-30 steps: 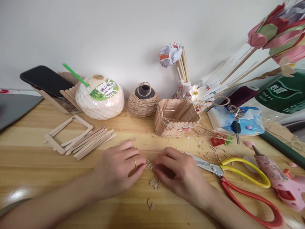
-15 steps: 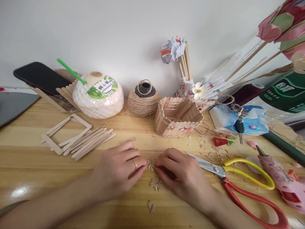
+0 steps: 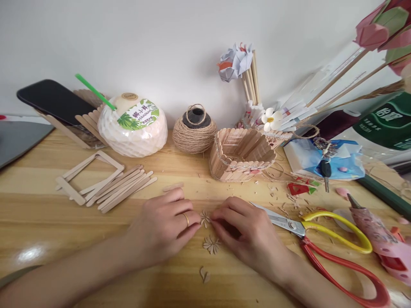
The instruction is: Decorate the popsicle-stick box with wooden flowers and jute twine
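A small flower shape of thin wooden petals (image 3: pixel 204 218) lies on the table between my two hands. My left hand (image 3: pixel 168 226) has its fingers pressed together, their tips at the flower's left edge. From the right, the pinched fingertips of my right hand (image 3: pixel 245 229) touch the flower's other edge. Just below is a second petal flower (image 3: pixel 211 245), lying flat. Nearer to me lie a couple of loose petal pieces (image 3: pixel 204 274). Scissors with one yellow and one red handle (image 3: pixel 295 226) rest beside my right hand.
Craft sticks (image 3: pixel 125 190) and a stick frame (image 3: pixel 70 190) lie left. Behind stand a wrapped coconut (image 3: pixel 133 139), a twine spool (image 3: pixel 194 139) and a stick basket (image 3: pixel 224 170). Keys (image 3: pixel 325 170), wood scraps and a pink glue gun (image 3: pixel 379 239) are on the right.
The view has shifted slightly. Both hands stay at the upper flower, with their fingertips in nearly the same place around it.
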